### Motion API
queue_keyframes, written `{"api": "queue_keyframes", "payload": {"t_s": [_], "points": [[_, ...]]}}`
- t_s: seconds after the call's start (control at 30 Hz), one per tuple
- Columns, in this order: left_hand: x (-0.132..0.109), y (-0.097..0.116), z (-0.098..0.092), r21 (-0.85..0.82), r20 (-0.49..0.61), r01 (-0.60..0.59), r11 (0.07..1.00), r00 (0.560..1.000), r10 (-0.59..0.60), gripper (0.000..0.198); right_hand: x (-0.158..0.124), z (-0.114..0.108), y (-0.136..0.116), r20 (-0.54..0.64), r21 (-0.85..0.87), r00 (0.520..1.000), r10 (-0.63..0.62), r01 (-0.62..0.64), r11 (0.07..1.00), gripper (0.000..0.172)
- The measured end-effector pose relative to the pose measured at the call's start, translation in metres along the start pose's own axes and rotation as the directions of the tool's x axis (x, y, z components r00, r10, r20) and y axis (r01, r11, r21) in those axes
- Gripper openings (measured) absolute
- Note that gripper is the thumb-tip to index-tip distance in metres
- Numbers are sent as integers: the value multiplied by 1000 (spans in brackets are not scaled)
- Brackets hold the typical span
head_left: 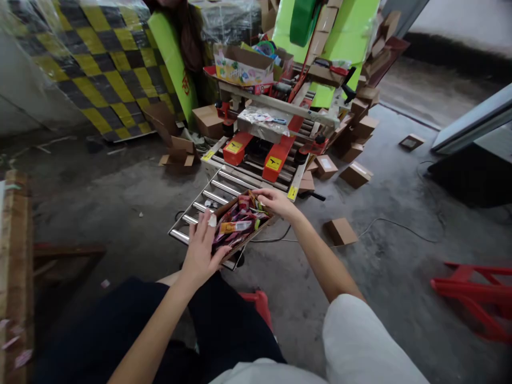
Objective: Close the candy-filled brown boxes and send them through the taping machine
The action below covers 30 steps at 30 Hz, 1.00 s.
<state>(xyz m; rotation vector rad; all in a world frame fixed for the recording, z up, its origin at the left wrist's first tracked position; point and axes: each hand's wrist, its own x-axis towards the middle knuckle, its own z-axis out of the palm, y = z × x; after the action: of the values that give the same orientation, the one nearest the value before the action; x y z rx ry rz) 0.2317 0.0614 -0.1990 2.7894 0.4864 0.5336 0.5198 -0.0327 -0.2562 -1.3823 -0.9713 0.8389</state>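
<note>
An open cardboard box [233, 204] full of colourful snack packets [238, 221] lies on the metal rollers [212, 198] of a conveyor in front of me. My left hand [202, 249] grips the box's near left side, fingers curled on its edge. My right hand [274, 201] rests on the far right corner of the box, fingers bent over the packets there. Beyond the rollers stands a carton sealing machine [267, 140] with red-orange guides and yellow labels.
Small sealed cardboard boxes [356, 173] lie scattered on the concrete floor right of the machine, one [340, 231] close by. A cable [392, 223] trails across the floor. A red stool [476, 298] lies at right. Wrapped yellow-black checkered material [100, 64] leans at back left.
</note>
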Motion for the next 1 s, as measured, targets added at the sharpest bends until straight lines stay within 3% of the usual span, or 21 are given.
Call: {"api": "queue_keyframes", "payload": {"t_s": [0.1, 0.17, 0.27, 0.43, 0.57, 0.7, 0.77, 0.87, 1.0], "points": [[9, -7, -1, -26, 165, -58, 998, 984, 62, 78, -12, 6, -19, 44, -225, 987, -156, 162, 961, 37], [14, -10, 2, -95, 233, -98, 991, 965, 118, 75, -21, 16, -31, 205, -363, 951, -233, 294, 884, 34], [17, -12, 9, -196, 342, -83, 977, 928, 147, 73, -29, 40, -41, 413, -535, 888, -204, 418, 734, 37], [6, -15, 20, -112, 455, -6, 994, 889, 57, 63, -37, 71, -47, 446, -718, 888, -114, 431, 547, 42], [5, -27, 24, -111, 502, 28, 993, 864, 32, 59, -38, 84, -48, 328, -775, 943, -59, 304, 553, 28], [17, -34, 15, -287, 507, 147, 947, 862, 20, 59, -25, 96, -36, 77, -828, 993, -90, 114, 550, 25], [19, -29, 11, -314, 489, 230, 921, 871, -51, 60, -21, 100, -26, -12, -809, 986, -165, 87, 581, 19], [12, -13, 9, -305, 416, 288, 908, 898, -145, 66, -27, 99, -8, -182, -698, 945, -273, 71, 712, 16], [2, -2, 12, -352, 209, 269, 897, 956, -205, 67, -47, 96, 8, -376, -485, 870, -319, 109, 868, 16]]}}
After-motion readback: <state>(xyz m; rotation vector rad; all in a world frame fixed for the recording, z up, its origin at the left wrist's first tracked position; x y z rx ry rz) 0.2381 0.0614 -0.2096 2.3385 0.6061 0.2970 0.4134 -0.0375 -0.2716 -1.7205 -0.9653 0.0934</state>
